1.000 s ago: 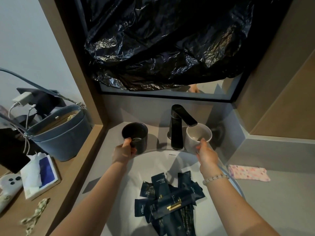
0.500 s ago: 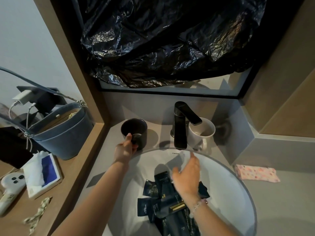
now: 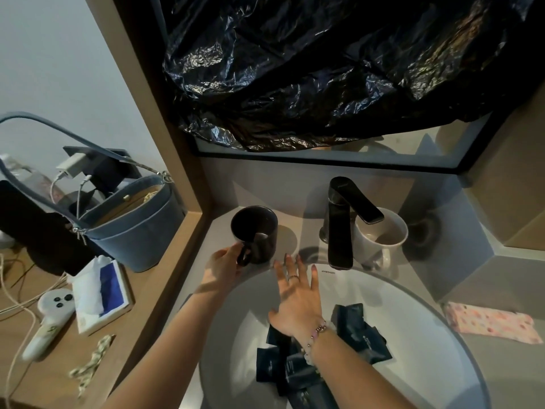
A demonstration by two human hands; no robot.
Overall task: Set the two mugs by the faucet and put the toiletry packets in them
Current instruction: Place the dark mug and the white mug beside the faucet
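A black mug (image 3: pixel 255 231) stands upright on the counter left of the black faucet (image 3: pixel 342 222). My left hand (image 3: pixel 222 268) grips its handle. A white mug (image 3: pixel 382 236) stands just right of the faucet, handle toward me, with no hand on it. Several dark toiletry packets (image 3: pixel 358 329) lie in a heap in the white sink basin (image 3: pixel 413 302). My right hand (image 3: pixel 296 293) hovers flat over the basin's back left, fingers spread and pointing toward the black mug, holding nothing. My right forearm hides part of the heap.
A blue bucket bag (image 3: pixel 132 225), a tissue pack (image 3: pixel 101 290), a white controller (image 3: pixel 48 320) and cables sit on the wooden shelf at left. A pink patterned cloth (image 3: pixel 489 321) lies on the counter at right. Black plastic (image 3: pixel 324 69) covers the mirror above.
My right hand let go of the white mug, swung down over the packets, then moved left toward the black mug. My left hand has stayed on the black mug.
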